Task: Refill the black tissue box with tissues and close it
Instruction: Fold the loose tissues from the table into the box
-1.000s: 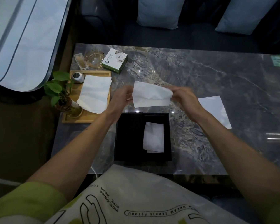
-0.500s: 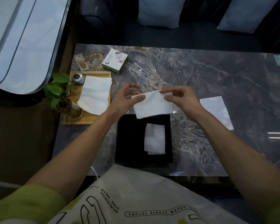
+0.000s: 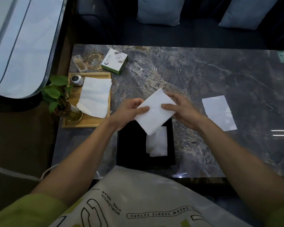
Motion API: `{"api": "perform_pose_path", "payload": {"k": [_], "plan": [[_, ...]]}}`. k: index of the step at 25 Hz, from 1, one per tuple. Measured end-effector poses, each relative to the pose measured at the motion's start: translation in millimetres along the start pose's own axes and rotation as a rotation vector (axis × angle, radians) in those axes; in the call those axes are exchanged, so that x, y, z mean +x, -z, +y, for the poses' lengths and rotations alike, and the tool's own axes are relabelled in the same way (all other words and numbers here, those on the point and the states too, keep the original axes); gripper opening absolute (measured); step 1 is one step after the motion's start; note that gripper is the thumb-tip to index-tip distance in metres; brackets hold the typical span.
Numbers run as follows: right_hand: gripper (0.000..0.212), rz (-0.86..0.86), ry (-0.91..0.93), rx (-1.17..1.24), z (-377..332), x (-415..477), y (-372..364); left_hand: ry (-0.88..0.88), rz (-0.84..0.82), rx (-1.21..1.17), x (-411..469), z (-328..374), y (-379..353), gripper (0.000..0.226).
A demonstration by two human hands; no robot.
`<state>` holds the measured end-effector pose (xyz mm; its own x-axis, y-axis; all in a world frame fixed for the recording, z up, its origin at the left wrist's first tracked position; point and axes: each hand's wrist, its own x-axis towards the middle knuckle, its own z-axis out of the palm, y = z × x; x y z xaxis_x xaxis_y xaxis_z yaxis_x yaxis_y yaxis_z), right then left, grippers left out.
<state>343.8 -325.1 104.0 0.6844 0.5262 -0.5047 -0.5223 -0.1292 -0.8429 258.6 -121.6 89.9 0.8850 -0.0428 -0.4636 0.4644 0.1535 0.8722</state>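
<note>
Head view: both hands, left hand (image 3: pixel 129 112) and right hand (image 3: pixel 184 110), pinch a folded tissue (image 3: pixel 155 113) with closed fingers (image 3: pixel 142 109), holding it flat, probably for dropping into the open black tissue box (image 3: pixel 131 145) just below, where one tissue already lies.

Glossy, veined dark marble table (image 3: pixel 203 79); matt pale wood tray (image 3: pixel 88 124); soft white paper tissue (image 3: pixel 154 112); matt black tissue box (image 3: pixel 129 145); clear glass ashtray (image 3: pixel 93 60).

Head camera looks steeply down over table (image 3: pixel 203 76).
</note>
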Motion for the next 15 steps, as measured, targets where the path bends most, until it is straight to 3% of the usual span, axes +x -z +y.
{"api": "perform_pose_path", "payload": {"k": [3, 5, 8, 13, 15], "plan": [[0.036, 0.002, -0.138, 0.06, 27, 0, 0, 0.07, 0.058, -0.062, 1, -16, -4, 0.008], [0.026, 0.034, -0.136, 0.043, 39, -1, -2, 0.114, 0.081, -0.055, -1, -27, -8, 0.011], [0.033, 0.089, -0.141, -0.074, 53, -1, -2, 0.145, 0.111, -0.021, -7, -42, -14, 0.012], [0.03, 0.141, -0.19, -0.398, 73, -4, 0, 0.138, 0.312, 0.378, -11, -64, -32, 0.04], [0.027, 0.179, -0.168, -0.545, 80, -6, -1, 0.114, 0.319, 0.483, -13, -72, -41, 0.041]]}}
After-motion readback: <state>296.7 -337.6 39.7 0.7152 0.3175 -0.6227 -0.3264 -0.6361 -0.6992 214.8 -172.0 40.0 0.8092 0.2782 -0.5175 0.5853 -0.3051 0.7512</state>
